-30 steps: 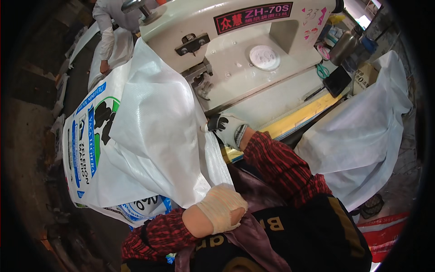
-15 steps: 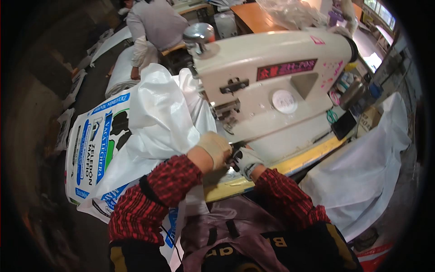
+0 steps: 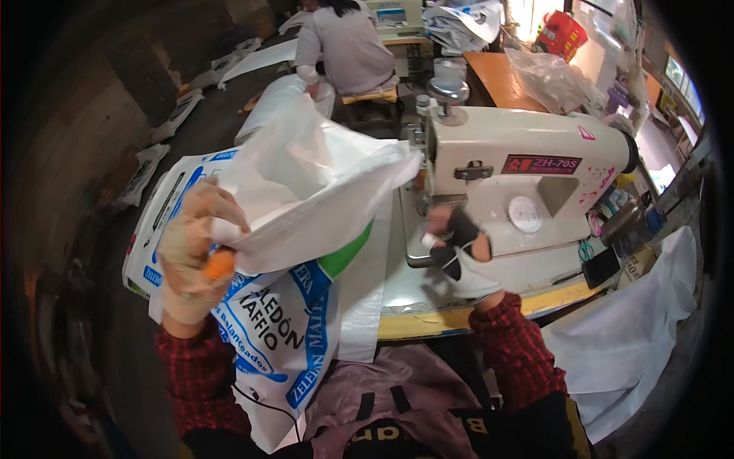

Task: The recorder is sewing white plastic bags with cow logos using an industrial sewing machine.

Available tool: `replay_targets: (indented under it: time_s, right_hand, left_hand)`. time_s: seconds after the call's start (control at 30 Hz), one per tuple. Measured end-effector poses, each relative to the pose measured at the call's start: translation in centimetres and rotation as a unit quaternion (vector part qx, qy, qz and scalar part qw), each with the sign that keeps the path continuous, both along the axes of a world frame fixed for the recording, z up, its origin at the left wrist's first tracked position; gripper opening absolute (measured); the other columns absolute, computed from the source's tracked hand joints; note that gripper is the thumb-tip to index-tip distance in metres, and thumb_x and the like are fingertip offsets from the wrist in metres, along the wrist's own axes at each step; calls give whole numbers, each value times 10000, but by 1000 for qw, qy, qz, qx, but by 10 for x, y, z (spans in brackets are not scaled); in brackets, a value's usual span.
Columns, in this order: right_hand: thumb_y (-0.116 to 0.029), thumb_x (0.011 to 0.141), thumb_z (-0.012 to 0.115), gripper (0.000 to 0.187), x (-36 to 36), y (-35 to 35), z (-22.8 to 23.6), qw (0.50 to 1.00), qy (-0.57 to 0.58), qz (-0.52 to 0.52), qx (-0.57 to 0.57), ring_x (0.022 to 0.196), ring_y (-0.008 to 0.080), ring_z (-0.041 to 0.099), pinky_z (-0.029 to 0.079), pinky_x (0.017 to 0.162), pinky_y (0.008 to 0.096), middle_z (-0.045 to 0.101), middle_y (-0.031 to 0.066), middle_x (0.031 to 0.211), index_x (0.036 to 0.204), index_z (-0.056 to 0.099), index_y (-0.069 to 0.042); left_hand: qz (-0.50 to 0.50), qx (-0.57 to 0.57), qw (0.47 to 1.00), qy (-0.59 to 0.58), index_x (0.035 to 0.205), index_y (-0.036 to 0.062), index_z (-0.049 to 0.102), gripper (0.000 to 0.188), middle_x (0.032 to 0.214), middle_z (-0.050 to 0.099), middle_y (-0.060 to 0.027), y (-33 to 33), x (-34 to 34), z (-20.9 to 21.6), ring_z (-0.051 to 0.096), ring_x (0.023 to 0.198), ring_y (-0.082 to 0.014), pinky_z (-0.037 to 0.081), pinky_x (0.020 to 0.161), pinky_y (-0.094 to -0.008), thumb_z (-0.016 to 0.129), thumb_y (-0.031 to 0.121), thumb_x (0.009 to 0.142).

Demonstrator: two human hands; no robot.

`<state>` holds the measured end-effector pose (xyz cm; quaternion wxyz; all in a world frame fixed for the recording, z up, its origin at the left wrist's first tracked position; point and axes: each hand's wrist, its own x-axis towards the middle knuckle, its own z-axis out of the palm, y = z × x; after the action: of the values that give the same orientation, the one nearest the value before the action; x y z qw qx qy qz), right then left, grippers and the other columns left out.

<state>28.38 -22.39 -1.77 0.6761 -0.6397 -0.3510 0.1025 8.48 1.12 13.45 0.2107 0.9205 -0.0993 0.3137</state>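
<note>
My left hand [image 3: 197,256], in a beige glove with an orange patch at one finger, is closed on the edge of a white plastic sack [image 3: 306,206] with blue, green and black print. It lifts that edge, so the sack's mouth gapes. My right hand [image 3: 462,256], in a white and black glove, is over the front of the sewing machine [image 3: 535,153], just below its needle end. Motion smears its fingers, and whether it holds anything does not show. The rest of the sack hangs over the table edge toward my lap.
More printed sacks [image 3: 145,249] lie at the left. White sheeting [image 3: 634,329] drapes at the right. Scissors [image 3: 586,250], a black flat object [image 3: 602,269] and bottles crowd the table's right end. A person [image 3: 348,50] sits beyond, by a white roll.
My left hand has moved left, pulling the sack's edge away from the machine and spreading its mouth. My right hand has shifted right and slightly up. The view has turned left.
</note>
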Motion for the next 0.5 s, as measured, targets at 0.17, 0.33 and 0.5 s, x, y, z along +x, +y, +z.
replay_targets:
  time_s: [0.17,0.33,0.5]
  right_hand:
    - [-236,687,681,618,-1,24,93,910,-412,-40,9,1080,240,482,393,882,327,463,121,1223,1223,448,-37]
    - [-182,686,687,402,-19,38,134,929,-269,184,-175,852,165,547,438,776,297,603,92,949,1031,578,-5]
    - [-60,734,607,216,-14,19,127,836,-530,10,-139,851,201,583,467,751,283,598,85,958,949,616,-46]
  left_hand:
    - [-34,-85,993,-77,647,90,540,430,812,544,-48,-11,-30,27,489,899,-235,315,917,-436,562,496,789]
    - [135,-59,981,-126,840,26,576,135,1005,572,-115,4,-70,14,493,1019,-233,336,929,-374,560,155,807]
    - [510,-155,831,-161,1161,-58,482,405,1102,547,-214,97,-197,-159,529,1016,-330,404,882,-357,572,123,810]
